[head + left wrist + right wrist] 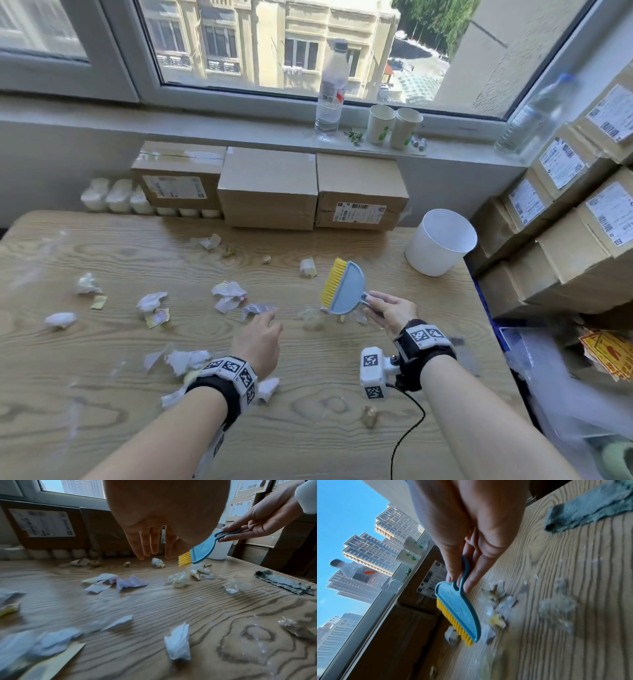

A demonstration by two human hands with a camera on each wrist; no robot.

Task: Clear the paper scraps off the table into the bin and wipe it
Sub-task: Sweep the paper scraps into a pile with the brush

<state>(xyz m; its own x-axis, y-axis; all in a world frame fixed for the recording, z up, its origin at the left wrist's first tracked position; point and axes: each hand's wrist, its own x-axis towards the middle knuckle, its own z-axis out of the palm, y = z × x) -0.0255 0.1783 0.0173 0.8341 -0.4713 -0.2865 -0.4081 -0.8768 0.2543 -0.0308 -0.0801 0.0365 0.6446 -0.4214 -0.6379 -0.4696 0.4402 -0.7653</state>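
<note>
Crumpled paper scraps [227, 294] [130, 582] lie scattered over the wooden table [102, 349]. My right hand [387, 310] pinches the looped handle of a small blue brush with yellow bristles [344, 291] [199, 553] [458, 609], held above the table near its right-middle. My left hand [262, 334] [150, 543] hovers empty over the table, fingers straight, just left of the brush. The white bin [440, 241] stands at the table's far right corner. A grey cloth [283, 582] [594, 505] lies near the right edge.
Cardboard boxes [270, 188] line the far edge under the windowsill, with more boxes [579, 233] stacked on the right. Small white containers [113, 195] sit at the far left. A water bottle [330, 90] and two paper cups [394, 126] stand on the sill.
</note>
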